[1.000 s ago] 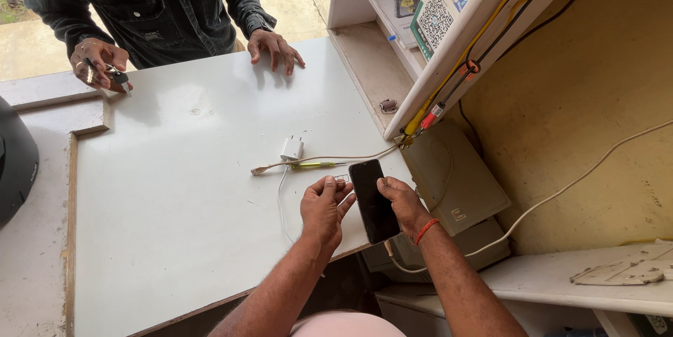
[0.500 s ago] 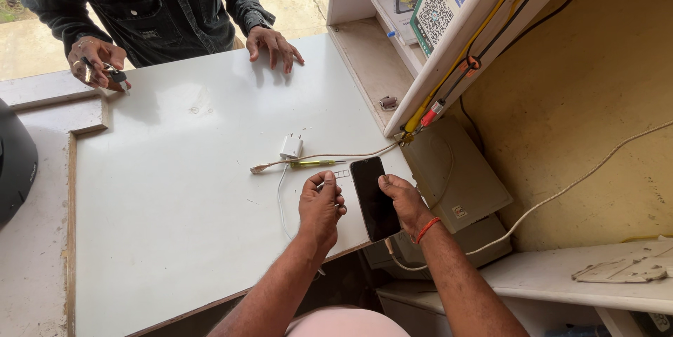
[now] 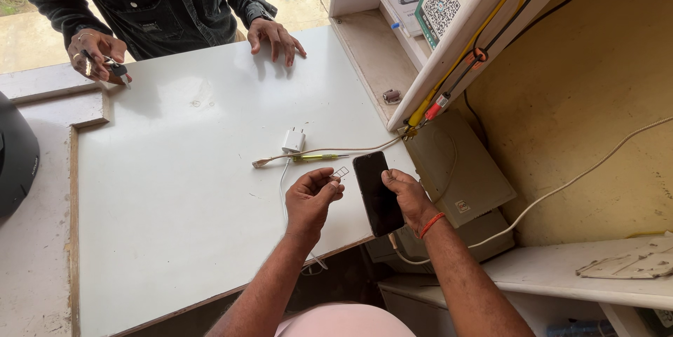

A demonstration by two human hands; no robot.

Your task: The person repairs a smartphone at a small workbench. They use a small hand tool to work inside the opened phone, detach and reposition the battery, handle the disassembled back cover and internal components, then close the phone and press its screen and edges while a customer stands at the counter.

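Gripping a black phone (image 3: 378,193), right hand (image 3: 406,197) fingers curled round it; left hand (image 3: 312,197) fingers pinching a small white tray (image 3: 341,171).

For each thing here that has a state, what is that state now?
Black phone: screen dark, held in the right hand.
Small card tray: out of the phone, pinched by the left hand.
White charger plug: unplugged, lying on the white counter.
Yellow-handled tool: lying flat, untouched.
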